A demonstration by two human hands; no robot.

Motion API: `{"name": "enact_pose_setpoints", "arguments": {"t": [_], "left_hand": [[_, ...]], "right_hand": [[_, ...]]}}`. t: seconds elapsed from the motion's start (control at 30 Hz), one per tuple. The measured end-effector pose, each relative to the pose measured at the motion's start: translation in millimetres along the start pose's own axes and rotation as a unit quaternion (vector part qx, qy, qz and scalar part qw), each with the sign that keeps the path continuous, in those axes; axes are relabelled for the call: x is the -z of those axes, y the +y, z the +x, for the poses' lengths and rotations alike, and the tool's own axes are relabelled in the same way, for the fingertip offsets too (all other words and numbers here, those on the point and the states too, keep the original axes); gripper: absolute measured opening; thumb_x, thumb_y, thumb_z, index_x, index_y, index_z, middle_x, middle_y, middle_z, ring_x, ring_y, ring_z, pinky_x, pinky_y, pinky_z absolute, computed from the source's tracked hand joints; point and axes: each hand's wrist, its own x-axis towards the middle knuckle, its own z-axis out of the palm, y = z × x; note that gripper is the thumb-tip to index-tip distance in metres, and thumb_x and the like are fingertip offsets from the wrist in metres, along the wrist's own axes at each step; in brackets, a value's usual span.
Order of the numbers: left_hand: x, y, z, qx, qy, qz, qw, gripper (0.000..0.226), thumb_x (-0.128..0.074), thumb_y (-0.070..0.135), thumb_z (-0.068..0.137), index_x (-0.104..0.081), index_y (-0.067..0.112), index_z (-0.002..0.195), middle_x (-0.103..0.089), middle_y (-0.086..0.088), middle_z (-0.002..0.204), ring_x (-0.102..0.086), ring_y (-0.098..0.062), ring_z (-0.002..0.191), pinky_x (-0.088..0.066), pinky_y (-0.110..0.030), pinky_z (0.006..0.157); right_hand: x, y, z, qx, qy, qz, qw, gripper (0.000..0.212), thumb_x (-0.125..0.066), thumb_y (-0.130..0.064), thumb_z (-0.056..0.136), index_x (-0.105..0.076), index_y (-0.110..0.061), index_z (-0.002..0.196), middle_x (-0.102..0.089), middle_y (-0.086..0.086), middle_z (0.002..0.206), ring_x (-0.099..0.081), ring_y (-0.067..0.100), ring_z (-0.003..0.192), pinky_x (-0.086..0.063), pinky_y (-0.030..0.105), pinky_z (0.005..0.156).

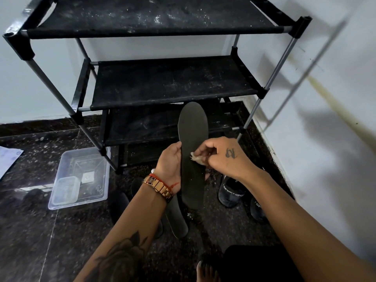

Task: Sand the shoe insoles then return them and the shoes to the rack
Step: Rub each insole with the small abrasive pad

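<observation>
My left hand (169,162) grips a dark insole (192,139) by its left edge and holds it upright in front of the black shoe rack (173,84). My right hand (221,157) pinches a small tan piece of sandpaper (197,158) against the insole's face, near its middle. A second insole (179,218) lies on the floor below, partly under my left wrist. Two black shoes (231,192) with white lettering stand on the floor at the right, beneath my right forearm. The rack's shelves hold nothing and are dusty.
A clear plastic tub (95,159) with a smaller container inside sits on the dark speckled floor to the left of the rack. Another dark shoe or slipper (119,202) lies left of my forearm. A white wall closes the right side. My bare toes (205,271) show at the bottom.
</observation>
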Motion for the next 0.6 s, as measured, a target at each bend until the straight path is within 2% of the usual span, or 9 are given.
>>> {"name": "enact_pose_setpoints", "arguments": {"t": [0.07,0.13,0.23,0.3,0.37,0.47,0.53,0.6], "left_hand": [[1.2,0.7,-0.4,-0.004,0.001,-0.008,1.0,0.049,-0.022,0.035,0.1,-0.062,0.009,0.11,-0.07,-0.007,0.087,-0.068,-0.018,0.07,-0.056,-0.029,0.066],[2.8,2.5,-0.7,-0.011,0.005,-0.02,1.0,0.048,-0.023,0.033,0.1,-0.058,0.005,0.118,-0.068,-0.008,0.092,-0.069,-0.017,0.073,-0.057,-0.025,0.067],[2.7,3.9,-2.2,-0.01,0.002,-0.014,1.0,0.049,-0.024,0.034,0.1,-0.056,0.005,0.122,-0.067,-0.01,0.104,-0.067,-0.02,0.087,-0.055,-0.029,0.076],[1.1,3.5,-3.3,-0.006,-0.002,-0.003,1.0,0.05,-0.022,0.037,0.101,-0.054,0.007,0.125,-0.066,-0.011,0.108,-0.064,-0.021,0.092,-0.052,-0.033,0.08],[0.0,3.4,-3.4,0.0,-0.006,0.009,1.0,0.052,-0.019,0.042,0.101,-0.057,0.01,0.118,-0.069,-0.008,0.099,-0.066,-0.02,0.082,-0.053,-0.033,0.074],[-1.2,4.5,-3.3,0.005,-0.002,0.018,1.0,0.054,-0.018,0.049,0.099,-0.062,0.018,0.105,-0.071,-0.004,0.09,-0.064,-0.019,0.077,-0.051,-0.035,0.071],[-2.7,4.1,-3.9,0.008,-0.002,0.013,1.0,0.055,-0.017,0.051,0.098,-0.062,0.02,0.106,-0.069,-0.005,0.093,-0.062,-0.02,0.081,-0.05,-0.035,0.072],[-4.0,2.8,-4.7,0.017,-0.005,-0.005,1.0,0.058,-0.016,0.053,0.098,-0.062,0.018,0.106,-0.068,-0.007,0.093,-0.06,-0.021,0.08,-0.049,-0.034,0.071]], "right_hand": [[-3.8,-2.9,-1.7,-0.019,-0.035,0.04,0.998,0.016,-0.065,-0.004,0.081,-0.073,-0.014,0.09,-0.064,-0.01,0.073,-0.063,0.006,0.073,-0.055,0.015,0.067],[-4.1,-6.7,-3.5,-0.026,-0.075,0.076,0.994,0.02,-0.063,0.0,0.082,-0.073,-0.014,0.092,-0.066,-0.006,0.076,-0.064,0.008,0.075,-0.057,0.021,0.068],[3.5,-6.6,-5.6,-0.01,-0.149,0.058,0.987,0.028,-0.061,0.003,0.081,-0.075,-0.02,0.089,-0.07,-0.01,0.084,-0.065,0.005,0.083,-0.057,0.023,0.076],[9.7,-3.9,-7.1,0.003,-0.165,0.006,0.986,0.032,-0.062,0.003,0.079,-0.076,-0.024,0.085,-0.071,-0.011,0.09,-0.064,0.005,0.088,-0.056,0.026,0.081],[12.5,-2.9,-6.6,0.007,-0.131,-0.02,0.991,0.031,-0.062,0.004,0.076,-0.076,-0.024,0.082,-0.071,-0.011,0.088,-0.064,0.004,0.087,-0.054,0.022,0.081],[9.3,-6.4,-4.5,0.01,-0.019,0.025,0.999,0.022,-0.064,0.0,0.078,-0.076,-0.017,0.085,-0.069,-0.01,0.077,-0.06,-0.008,0.069,-0.043,0.003,0.061],[3.3,-7.6,-3.0,0.015,0.017,0.033,0.999,0.021,-0.064,-0.001,0.079,-0.075,-0.017,0.086,-0.066,-0.01,0.073,-0.058,-0.009,0.061,-0.042,0.002,0.056],[-4.0,-6.3,-3.6,0.009,-0.015,0.051,0.999,0.021,-0.064,0.001,0.079,-0.073,-0.016,0.089,-0.068,0.0,0.078,-0.064,0.003,0.067,-0.051,0.01,0.059]]}}
